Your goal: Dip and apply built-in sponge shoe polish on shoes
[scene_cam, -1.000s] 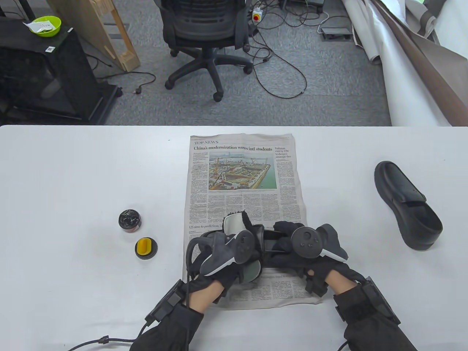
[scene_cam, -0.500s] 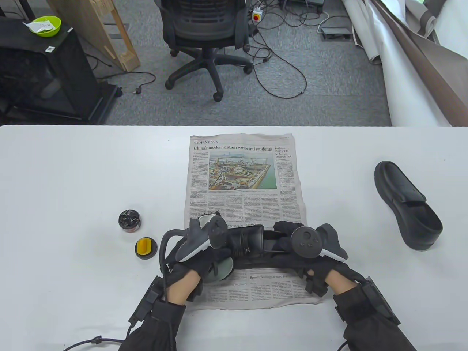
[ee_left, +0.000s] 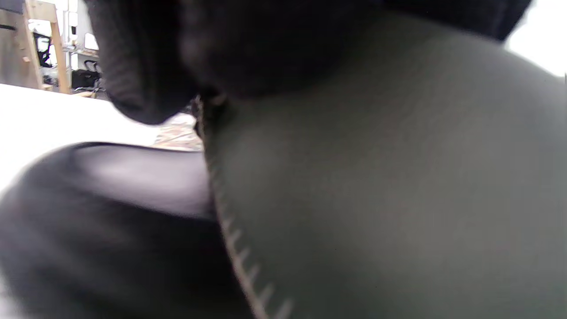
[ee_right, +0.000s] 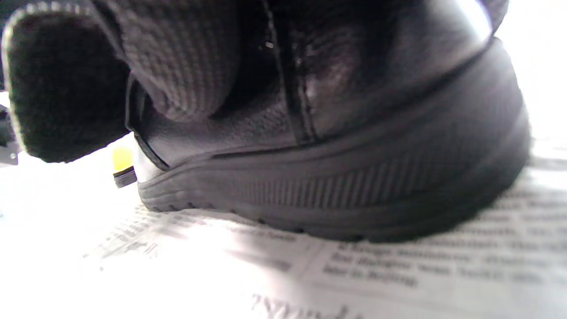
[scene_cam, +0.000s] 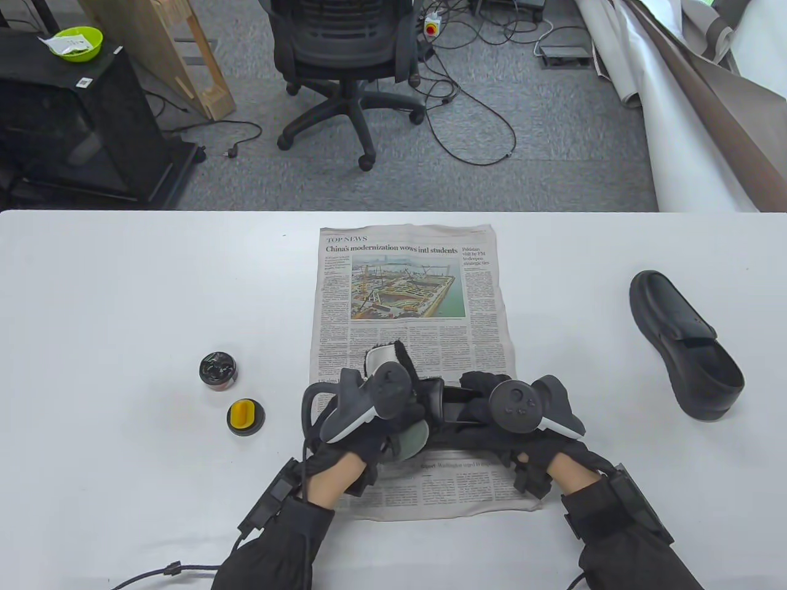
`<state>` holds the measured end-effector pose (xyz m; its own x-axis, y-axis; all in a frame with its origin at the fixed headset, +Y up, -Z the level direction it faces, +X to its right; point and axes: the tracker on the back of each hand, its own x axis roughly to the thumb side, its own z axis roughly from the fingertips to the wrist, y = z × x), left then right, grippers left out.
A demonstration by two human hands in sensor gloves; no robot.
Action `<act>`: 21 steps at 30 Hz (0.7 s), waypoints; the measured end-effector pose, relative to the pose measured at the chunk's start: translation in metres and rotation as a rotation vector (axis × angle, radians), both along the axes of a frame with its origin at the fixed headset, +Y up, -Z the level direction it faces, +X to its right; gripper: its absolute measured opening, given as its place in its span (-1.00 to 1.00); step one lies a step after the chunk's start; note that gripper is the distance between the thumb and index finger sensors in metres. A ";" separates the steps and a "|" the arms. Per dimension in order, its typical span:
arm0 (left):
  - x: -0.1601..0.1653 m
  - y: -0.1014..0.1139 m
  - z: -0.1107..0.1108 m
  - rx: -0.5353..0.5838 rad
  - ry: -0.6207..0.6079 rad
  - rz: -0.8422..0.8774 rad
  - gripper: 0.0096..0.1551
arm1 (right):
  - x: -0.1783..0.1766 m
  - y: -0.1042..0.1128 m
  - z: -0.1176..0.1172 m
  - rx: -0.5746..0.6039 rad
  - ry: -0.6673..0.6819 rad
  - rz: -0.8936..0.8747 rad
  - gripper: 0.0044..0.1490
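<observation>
Near the table's (scene_cam: 123, 276) left-front area stands the open polish tin (scene_cam: 218, 370), with the yellow-handled lid applicator (scene_cam: 245, 417) just beside it, toward the front edge; neither is being touched. On the front part of the newspaper (scene_cam: 412, 295), at the table's centre, the left hand (scene_cam: 363, 430) is wrapped around a grey-green buffing pad (scene_cam: 411, 439) with a white-and-black fleecy face, fingers curled on it, and the pad bears against the toe end of the worked shoe (scene_cam: 430, 405). In the left wrist view the pad fills most of the picture, so the exact contact patch cannot be confirmed. The worked shoe lies sole-down on the paper with its long axis running left to right, parallel to the front edge. The right hand (scene_cam: 516, 424) clamps the heel end, fingers curled over the collar, as the right wrist view shows. The relation that governs the next stroke: the toe lies directly under the left hand, so that hand is the nearer one, and the stroke should run along the long axis toward the braced heel. A second shoe (scene_cam: 685, 344) lies well apart, near the right edge.
</observation>
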<state>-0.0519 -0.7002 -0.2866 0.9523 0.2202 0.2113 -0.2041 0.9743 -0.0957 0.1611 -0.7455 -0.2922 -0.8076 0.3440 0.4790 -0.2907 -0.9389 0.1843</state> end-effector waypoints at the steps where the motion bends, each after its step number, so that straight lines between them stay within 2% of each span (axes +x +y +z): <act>1: 0.007 0.000 -0.001 0.004 0.004 0.001 -0.38 | 0.000 0.000 0.000 0.000 0.000 0.001 -0.48; 3: 0.013 -0.001 -0.003 0.017 0.025 -0.047 -0.38 | 0.000 0.000 0.000 0.002 -0.003 0.003 -0.48; 9: 0.005 -0.008 -0.007 -0.066 0.048 -0.079 -0.38 | 0.000 0.000 0.000 0.002 -0.001 0.010 -0.47; 12: -0.006 -0.010 -0.007 -0.082 0.063 -0.153 -0.39 | 0.000 0.000 0.000 0.000 -0.002 0.011 -0.48; 17: -0.028 -0.010 -0.009 -0.047 0.093 -0.283 -0.39 | -0.001 0.000 -0.001 -0.003 -0.002 0.019 -0.47; 21: -0.052 -0.013 -0.013 -0.087 0.144 -0.297 -0.39 | -0.001 0.000 0.000 -0.002 -0.004 0.021 -0.48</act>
